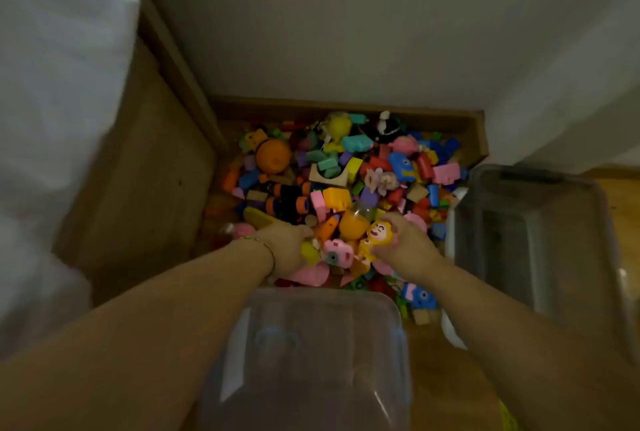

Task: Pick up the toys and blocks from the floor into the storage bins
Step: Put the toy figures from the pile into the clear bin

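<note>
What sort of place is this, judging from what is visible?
Probably a corner of a room at home, perhaps a playroom: a heap of toys and blocks lies on the wooden floor against white walls, with clear plastic storage bins beside it.

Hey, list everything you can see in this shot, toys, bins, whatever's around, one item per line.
Toy pile: one, mixed colours, ahead, in the corner.
Clear bin: one, clear, front centre.
Grey bin: one, smoky grey, right of pile.
Orange ball: one, orange, pile's far left.
Blue fish toys: two, blue, pile's right and beside the clear bin.
Pink toy camera: one, pink, pile's near edge.
Monkey figure: one, yellow, near edge, being gripped.
Cloth: one, white, far left.
Left hand: one, bracelet on wrist, on the pile's near edge.
Right hand: one, grips the monkey figure.
</note>
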